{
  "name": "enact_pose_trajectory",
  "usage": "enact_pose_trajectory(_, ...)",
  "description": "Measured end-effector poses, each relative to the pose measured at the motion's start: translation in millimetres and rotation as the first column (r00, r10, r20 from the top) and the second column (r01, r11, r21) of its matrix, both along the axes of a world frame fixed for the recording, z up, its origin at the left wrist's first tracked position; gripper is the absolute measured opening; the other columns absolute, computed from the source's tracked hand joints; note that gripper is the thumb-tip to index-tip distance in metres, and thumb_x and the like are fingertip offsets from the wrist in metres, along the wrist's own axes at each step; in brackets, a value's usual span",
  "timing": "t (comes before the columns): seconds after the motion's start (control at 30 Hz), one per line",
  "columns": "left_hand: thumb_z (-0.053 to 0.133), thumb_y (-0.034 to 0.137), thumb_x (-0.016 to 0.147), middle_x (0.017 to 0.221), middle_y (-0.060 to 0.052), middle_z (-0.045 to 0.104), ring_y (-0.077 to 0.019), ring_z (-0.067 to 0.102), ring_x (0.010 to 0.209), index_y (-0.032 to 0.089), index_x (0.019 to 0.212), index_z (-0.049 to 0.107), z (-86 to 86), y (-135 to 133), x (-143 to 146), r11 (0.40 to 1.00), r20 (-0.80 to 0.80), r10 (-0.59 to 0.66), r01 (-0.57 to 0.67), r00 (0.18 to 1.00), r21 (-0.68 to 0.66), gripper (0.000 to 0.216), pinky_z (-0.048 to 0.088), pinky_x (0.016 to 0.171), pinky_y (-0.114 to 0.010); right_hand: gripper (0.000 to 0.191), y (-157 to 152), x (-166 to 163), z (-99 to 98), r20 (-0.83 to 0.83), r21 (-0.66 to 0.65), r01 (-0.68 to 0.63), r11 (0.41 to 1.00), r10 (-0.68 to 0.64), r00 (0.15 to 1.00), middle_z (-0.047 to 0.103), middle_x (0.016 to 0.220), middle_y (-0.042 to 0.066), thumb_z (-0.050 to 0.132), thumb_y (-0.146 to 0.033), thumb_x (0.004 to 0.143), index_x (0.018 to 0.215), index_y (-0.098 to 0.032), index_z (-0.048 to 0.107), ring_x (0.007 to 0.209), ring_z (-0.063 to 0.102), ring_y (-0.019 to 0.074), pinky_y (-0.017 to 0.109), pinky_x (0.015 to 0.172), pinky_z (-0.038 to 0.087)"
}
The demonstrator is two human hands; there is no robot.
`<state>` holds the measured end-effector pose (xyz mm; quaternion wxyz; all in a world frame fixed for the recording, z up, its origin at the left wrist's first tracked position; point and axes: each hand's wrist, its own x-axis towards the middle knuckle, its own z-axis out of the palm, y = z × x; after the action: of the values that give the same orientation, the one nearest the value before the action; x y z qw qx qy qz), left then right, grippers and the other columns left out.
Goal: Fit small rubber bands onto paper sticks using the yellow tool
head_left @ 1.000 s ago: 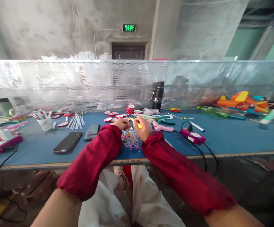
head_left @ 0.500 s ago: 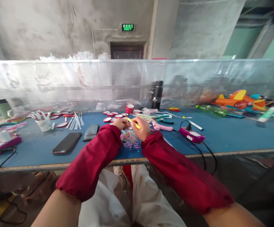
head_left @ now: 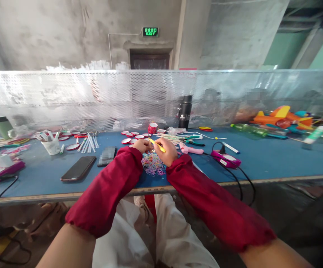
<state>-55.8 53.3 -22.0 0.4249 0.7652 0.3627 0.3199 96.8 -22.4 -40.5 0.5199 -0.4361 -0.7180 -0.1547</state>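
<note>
Both my arms wear dark red sleeves and meet over the blue table (head_left: pixel 275 160). My right hand (head_left: pixel 167 152) is closed on a thin yellow stick (head_left: pixel 156 145) that points up and left. My left hand (head_left: pixel 142 145) is pinched close to the stick's tip; what it holds is too small to make out. Just below both hands lies a heap of small coloured rubber bands (head_left: pixel 152 164).
Two phones (head_left: pixel 79 168) lie left of my hands. Red and white round lids (head_left: pixel 135 137), white sticks (head_left: pixel 90 143), a white cup (head_left: pixel 51 146), pink pliers (head_left: pixel 191 150), a pink corded device (head_left: pixel 226 159), a black flask (head_left: pixel 185 112) and toy planes (head_left: pixel 282 118) crowd the table. A perforated screen (head_left: pixel 66 96) backs it.
The hands stay together over the rubber bands with only tiny finger movement. The view shifted slightly between the earliest frame and now.
</note>
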Motion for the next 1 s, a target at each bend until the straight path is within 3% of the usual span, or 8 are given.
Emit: enact_pose_trajectory(1.0,0.073,0.013,0.076,0.062,-0.001,0.065,-0.0065,0.053,0.047,0.011,0.069,0.067,4.3,-6.2,-0.9,1.0,-0.024,0.013,-0.013,1.0,-0.024,0.01,0.044,0.05,-0.019,0.009,-0.8,-0.8,0.5,-0.022,0.0,0.035,0.999,-0.035,0.999,0.066,0.08,0.004,0.053,-0.028,0.09,0.084,-0.023,0.058,0.076,0.06,0.0204,0.032,0.071,0.044)
